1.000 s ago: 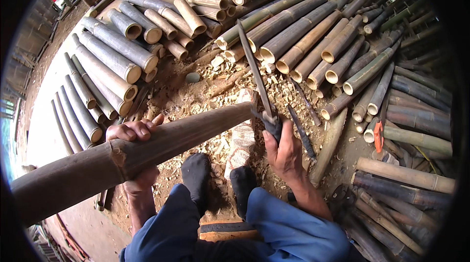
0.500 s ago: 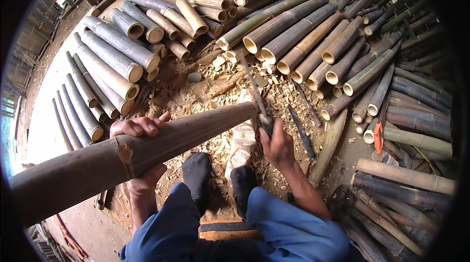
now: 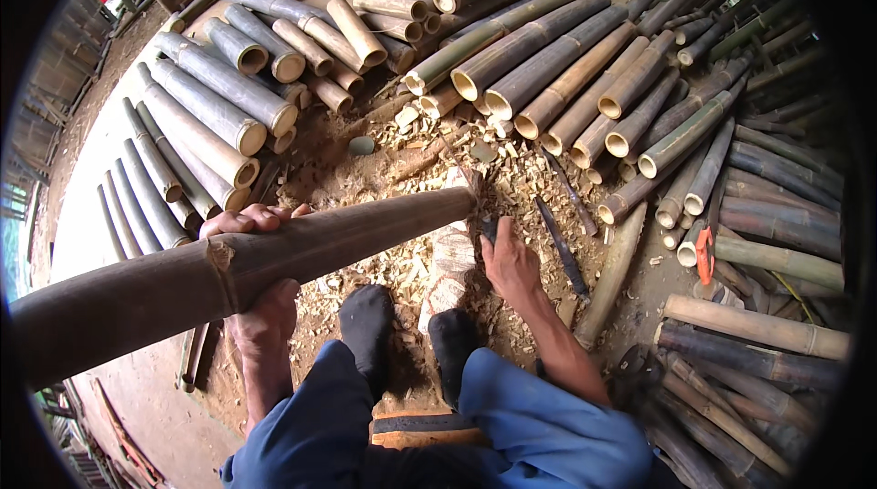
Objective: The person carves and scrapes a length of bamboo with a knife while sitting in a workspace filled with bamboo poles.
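Left hand (image 3: 260,274) wrapped around a long bamboo pole (image 3: 274,256), clenched near a node; the pole runs from the lower left of the frame up to centre, its far end resting on a pale chopping block (image 3: 452,256) at mid-frame. Right hand (image 3: 512,265) closed on a dark tool handle (image 3: 489,229) just right of the pole's tip; the blade is hidden behind the tip.

Progress, as I judge it: the pole's end looks ragged, only part trimmed. Pale wood chips (image 3: 411,151) lie thick on the ground around the block, so much cutting is done. Stacks of cut bamboo lengths (image 3: 548,78) fill the upper frame.

Hard to read: the pole's near end is cut off at the left rim; two dark blades (image 3: 557,238) lie on the ground right of the hand, type unclear. Orange-handled tool (image 3: 704,252) at right, partly covered.
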Available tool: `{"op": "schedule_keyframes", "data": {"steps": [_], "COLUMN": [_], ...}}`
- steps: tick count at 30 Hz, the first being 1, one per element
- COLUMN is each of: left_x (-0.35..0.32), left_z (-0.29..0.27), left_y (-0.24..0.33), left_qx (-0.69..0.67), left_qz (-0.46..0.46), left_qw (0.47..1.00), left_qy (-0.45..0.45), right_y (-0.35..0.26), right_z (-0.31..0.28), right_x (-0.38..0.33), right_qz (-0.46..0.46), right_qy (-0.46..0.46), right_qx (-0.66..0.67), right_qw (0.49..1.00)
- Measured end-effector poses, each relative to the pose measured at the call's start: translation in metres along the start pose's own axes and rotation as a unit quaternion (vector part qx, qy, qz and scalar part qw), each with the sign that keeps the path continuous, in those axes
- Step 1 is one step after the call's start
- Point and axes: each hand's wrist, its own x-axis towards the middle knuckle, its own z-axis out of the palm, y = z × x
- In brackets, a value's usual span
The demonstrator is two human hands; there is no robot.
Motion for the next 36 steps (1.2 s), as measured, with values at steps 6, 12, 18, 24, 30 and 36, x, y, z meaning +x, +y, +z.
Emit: {"op": "schedule_keyframes", "data": {"steps": [6, 12, 18, 24, 30, 36], "left_x": [0.001, -0.001, -0.004, 0.000, -0.003, -0.001], "left_z": [-0.002, 0.006, -0.002, 0.000, -0.002, 0.008], "left_y": [0.003, -0.008, -0.002, -0.004, 0.006, -0.002], "left_qx": [0.008, -0.010, 0.008, 0.045, 0.070, 0.057], "left_qz": [0.005, -0.005, 0.001, 0.005, 0.009, 0.006], "left_qw": [1.000, 1.000, 0.999, 0.996, 0.993, 0.992], "left_qy": [-0.009, 0.004, 0.049, 0.076, 0.096, 0.109], "right_y": [-0.035, 0.007, -0.014, -0.025, -0.023, -0.027], "right_z": [-0.052, -0.007, -0.025, -0.014, -0.004, -0.015], "right_x": [-0.013, 0.001, -0.017, -0.018, -0.004, -0.015], "right_qz": [-0.102, 0.087, -0.044, -0.052, -0.087, -0.111], "right_qy": [0.069, -0.075, 0.030, 0.104, 0.065, 0.130], "right_qx": [0.140, 0.024, 0.113, 0.164, 0.057, 0.160], "right_qw": [0.982, 0.993, 0.992, 0.980, 0.992, 0.972]}}
